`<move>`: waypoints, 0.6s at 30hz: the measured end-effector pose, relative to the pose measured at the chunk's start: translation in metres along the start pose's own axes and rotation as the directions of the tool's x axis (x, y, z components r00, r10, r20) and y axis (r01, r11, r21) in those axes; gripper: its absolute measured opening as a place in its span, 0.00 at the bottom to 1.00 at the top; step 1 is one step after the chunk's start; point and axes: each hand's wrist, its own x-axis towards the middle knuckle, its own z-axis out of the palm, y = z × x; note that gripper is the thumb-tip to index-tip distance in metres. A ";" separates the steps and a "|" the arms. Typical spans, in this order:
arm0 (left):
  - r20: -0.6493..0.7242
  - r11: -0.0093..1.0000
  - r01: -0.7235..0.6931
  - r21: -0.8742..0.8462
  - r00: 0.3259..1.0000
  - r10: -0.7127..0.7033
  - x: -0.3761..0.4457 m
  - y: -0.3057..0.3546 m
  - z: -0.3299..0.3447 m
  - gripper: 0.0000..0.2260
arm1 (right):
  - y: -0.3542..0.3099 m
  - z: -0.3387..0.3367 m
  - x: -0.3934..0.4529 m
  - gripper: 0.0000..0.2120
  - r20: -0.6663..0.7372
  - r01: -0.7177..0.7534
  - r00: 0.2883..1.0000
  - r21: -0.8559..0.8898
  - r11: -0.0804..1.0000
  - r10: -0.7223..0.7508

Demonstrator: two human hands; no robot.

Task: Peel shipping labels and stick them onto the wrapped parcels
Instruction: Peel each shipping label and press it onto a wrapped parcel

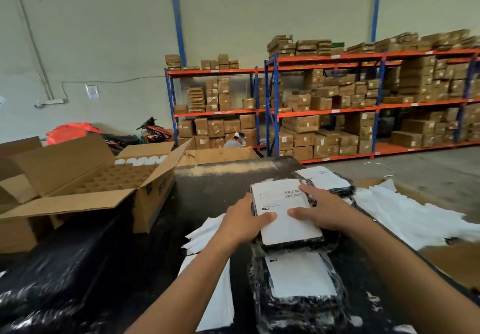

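A black-wrapped parcel lies mid-table with a white shipping label on its top. My left hand grips the parcel's left edge, thumb pressing on the label. My right hand holds its right side, thumb and fingers flat on the label. A second labelled black parcel lies nearer to me, and a third sits just beyond my right hand. A stack of white label sheets lies left of the parcels under my left forearm.
An open cardboard box with a cell divider stands at the left on the dark table. Peeled white backing papers are heaped on the floor to the right. Shelving racks of brown cartons line the back wall; a person sits behind the boxes.
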 end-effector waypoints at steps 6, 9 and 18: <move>0.051 0.999 0.043 -0.033 0.998 -0.041 -0.028 -0.002 0.016 0.21 | 0.015 0.011 -0.029 0.35 0.043 -0.060 0.997 0.056 0.997 0.058; 0.064 0.994 0.092 -0.065 0.994 -0.088 -0.037 -0.011 0.027 0.20 | 0.024 0.033 -0.040 0.32 -0.003 -0.098 0.995 0.082 0.992 0.098; 0.029 0.993 0.094 -0.065 0.995 -0.092 -0.043 -0.017 0.038 0.23 | 0.034 0.046 -0.052 0.28 -0.117 -0.110 0.983 0.226 0.968 0.140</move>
